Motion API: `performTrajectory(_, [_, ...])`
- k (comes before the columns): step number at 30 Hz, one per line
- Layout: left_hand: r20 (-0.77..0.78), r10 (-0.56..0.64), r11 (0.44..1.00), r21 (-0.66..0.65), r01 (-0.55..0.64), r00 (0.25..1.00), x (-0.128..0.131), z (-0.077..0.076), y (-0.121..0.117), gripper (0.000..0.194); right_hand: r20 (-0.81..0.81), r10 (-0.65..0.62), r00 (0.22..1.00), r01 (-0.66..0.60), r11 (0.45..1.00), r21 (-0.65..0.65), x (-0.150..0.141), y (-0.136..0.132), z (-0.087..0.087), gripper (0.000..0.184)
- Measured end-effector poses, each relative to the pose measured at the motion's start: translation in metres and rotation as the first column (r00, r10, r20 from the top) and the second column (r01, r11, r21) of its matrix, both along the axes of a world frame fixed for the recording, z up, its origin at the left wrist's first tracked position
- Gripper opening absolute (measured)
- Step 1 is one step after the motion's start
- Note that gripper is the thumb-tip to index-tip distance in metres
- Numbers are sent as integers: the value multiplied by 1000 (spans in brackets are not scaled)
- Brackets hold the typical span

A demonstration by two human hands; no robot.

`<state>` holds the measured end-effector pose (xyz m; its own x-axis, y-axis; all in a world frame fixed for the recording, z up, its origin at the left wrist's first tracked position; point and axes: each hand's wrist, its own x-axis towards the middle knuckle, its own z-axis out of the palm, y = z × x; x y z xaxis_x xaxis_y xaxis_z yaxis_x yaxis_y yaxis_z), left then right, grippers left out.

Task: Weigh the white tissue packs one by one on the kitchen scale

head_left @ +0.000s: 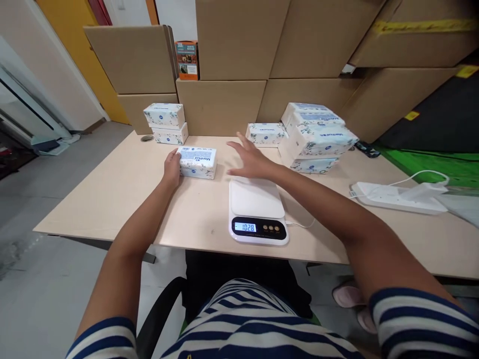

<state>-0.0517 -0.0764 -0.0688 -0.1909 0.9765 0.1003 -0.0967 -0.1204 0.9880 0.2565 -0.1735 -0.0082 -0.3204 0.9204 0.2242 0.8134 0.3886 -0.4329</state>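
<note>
My left hand [172, 168] grips the left end of a tissue pack [198, 163] on the table, a white packet with blue "Manhua" print. To its right, my right hand [247, 157] hangs over the back of the white kitchen scale [257, 199], fingers spread and holding nothing. The scale's pan is bare and its lit display reads about -102.8. Just behind my right hand lies a single tissue pack [266, 133]. Beside that stands a stack of several tissue packs [316, 139]. Two more tissue packs [165, 124] are piled at the back left.
Cardboard boxes [224, 107] form a wall along the table's back edge. A roll of tape [147, 138] lies at the back left. On the right sit a white power strip [398, 197] and its cable. An orange-and-teal box [187, 61] rests on the cartons.
</note>
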Motion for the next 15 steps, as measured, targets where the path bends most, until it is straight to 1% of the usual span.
performTrajectory(1, [2,-19,1000,8,19,1000,1,2,-2,43,0,13,1000,-13,997,-74,-19,18,2,131])
performTrajectory(2, [10,-49,999,20,49,999,2,3,-5,47,-2,22,1000,-22,989,-146,-38,33,3,145])
performTrajectory(3, [24,-82,996,35,82,996,3,5,-7,54,-23,32,999,-36,980,-198,-55,46,1,155])
performTrajectory(5, [51,-148,988,60,145,988,5,10,-11,77,-75,51,996,-68,968,-241,-79,60,-3,161])
performTrajectory(7, [39,-192,978,89,188,981,5,17,-15,97,-134,78,988,-105,973,-206,-88,63,-3,160])
performTrajectory(9, [-34,-226,961,157,229,973,7,28,-24,108,-175,114,978,-135,984,-119,-77,55,3,157])
performTrajectory(11, [-171,-270,913,266,308,948,11,38,-40,111,-202,141,969,-147,989,-16,-48,34,11,152])
performTrajectory(13, [-365,-318,822,353,446,875,19,47,-60,112,-213,110,971,-104,994,41,-10,1,20,144])
performTrajectory(15, [-530,-375,716,355,601,760,28,50,-82,115,-224,26,974,-21,999,25,28,-38,23,138])
